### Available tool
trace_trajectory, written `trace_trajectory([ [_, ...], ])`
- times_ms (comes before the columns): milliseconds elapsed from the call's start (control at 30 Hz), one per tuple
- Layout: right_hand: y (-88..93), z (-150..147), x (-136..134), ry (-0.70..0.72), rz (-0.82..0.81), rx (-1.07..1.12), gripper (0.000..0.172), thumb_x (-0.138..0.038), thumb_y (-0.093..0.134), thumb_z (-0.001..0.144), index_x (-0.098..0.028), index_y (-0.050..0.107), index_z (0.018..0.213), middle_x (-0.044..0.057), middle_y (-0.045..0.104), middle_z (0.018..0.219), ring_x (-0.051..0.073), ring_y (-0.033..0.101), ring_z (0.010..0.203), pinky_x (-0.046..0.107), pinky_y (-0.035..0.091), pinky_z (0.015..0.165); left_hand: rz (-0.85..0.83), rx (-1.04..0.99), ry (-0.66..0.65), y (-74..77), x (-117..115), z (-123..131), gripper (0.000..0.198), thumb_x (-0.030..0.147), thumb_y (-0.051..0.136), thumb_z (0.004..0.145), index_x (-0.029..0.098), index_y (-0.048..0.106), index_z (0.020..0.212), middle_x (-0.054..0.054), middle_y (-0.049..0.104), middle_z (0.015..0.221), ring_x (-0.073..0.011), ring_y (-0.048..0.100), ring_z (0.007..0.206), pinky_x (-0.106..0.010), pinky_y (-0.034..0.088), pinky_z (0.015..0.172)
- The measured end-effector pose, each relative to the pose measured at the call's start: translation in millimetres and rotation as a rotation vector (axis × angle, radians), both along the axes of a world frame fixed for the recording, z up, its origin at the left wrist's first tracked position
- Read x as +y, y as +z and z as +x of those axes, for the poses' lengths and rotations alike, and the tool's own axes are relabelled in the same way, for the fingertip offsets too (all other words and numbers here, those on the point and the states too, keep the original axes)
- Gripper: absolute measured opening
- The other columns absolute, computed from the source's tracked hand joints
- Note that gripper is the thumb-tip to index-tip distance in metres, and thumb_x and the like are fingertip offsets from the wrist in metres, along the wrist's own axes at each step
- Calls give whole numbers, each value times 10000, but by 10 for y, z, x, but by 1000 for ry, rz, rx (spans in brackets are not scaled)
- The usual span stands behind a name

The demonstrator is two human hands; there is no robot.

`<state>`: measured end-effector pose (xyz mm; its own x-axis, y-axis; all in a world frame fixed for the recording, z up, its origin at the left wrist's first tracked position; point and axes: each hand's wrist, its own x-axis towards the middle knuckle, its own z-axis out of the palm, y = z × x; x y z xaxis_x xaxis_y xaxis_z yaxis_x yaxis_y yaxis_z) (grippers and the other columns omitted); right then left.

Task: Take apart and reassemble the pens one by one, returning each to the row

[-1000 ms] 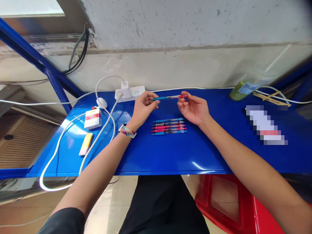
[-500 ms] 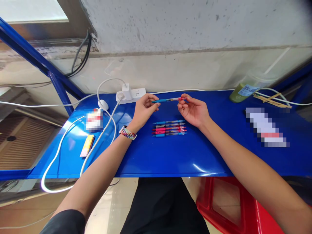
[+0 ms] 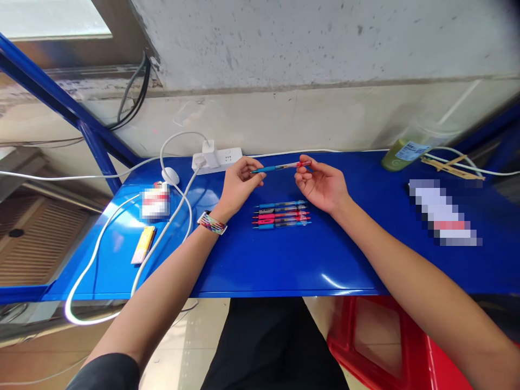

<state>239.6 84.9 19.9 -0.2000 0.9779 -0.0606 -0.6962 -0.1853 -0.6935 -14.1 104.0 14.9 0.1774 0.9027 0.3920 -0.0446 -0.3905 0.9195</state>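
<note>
A pen with a blue grip, a clear barrel and a red top end is held nearly level above the table, between my two hands. My left hand closes its fingertips round the blue tip end. At the other end, my right hand pinches the red top between thumb and fingers. Just below lie several pens in a row, side by side with their tips to the left: a blue pen at the back, a dark one, a red pen, and another blue pen at the front.
On the blue table, a white power strip with cables, a mouse and a yellow box are to the left. To the right are a cup of green drink and a blurred phone-like object. A red stool stands below.
The pen's tip end has dipped very slightly while both hands keep hold of it. The view has shifted a little; the row of pens lies as before.
</note>
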Motion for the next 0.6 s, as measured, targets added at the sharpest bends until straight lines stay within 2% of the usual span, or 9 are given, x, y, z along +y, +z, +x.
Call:
trace_trajectory([
  [200, -7, -1, -12, -14, 30, -5, 183, -301, 753, 932, -222, 796, 1091, 12, 795, 874, 121, 674, 666, 281, 721, 842, 13, -1, -14, 3, -3, 7, 209, 223, 880, 852, 218, 729, 997, 17, 728, 793, -116, 719, 670, -256, 632, 664],
  [367, -28, 3, 0, -9, 50, -7, 117, -239, 789, 871, -232, 775, 987, -12, 755, 776, 99, 619, 596, 255, 711, 800, 19, -2, -26, 17, -15, 11, 209, 220, 884, 840, 217, 732, 984, 19, 730, 782, -111, 715, 661, -254, 625, 666],
  [500, -25, 9, 2, 3, 70, -54, 172, -317, 778, 931, -239, 790, 1084, -7, 776, 826, 117, 679, 649, 281, 726, 833, 18, -3, -20, 24, -19, 13, 208, 225, 889, 845, 222, 737, 987, 13, 741, 789, -119, 719, 670, -261, 629, 665],
  [600, -16, 7, -2, -14, 61, -60, 156, -289, 793, 911, -236, 788, 1058, -9, 773, 817, 113, 668, 630, 277, 725, 842, 16, -9, -26, 29, -19, 14, 214, 222, 895, 838, 224, 735, 980, 14, 735, 786, -119, 713, 667, -262, 635, 661],
])
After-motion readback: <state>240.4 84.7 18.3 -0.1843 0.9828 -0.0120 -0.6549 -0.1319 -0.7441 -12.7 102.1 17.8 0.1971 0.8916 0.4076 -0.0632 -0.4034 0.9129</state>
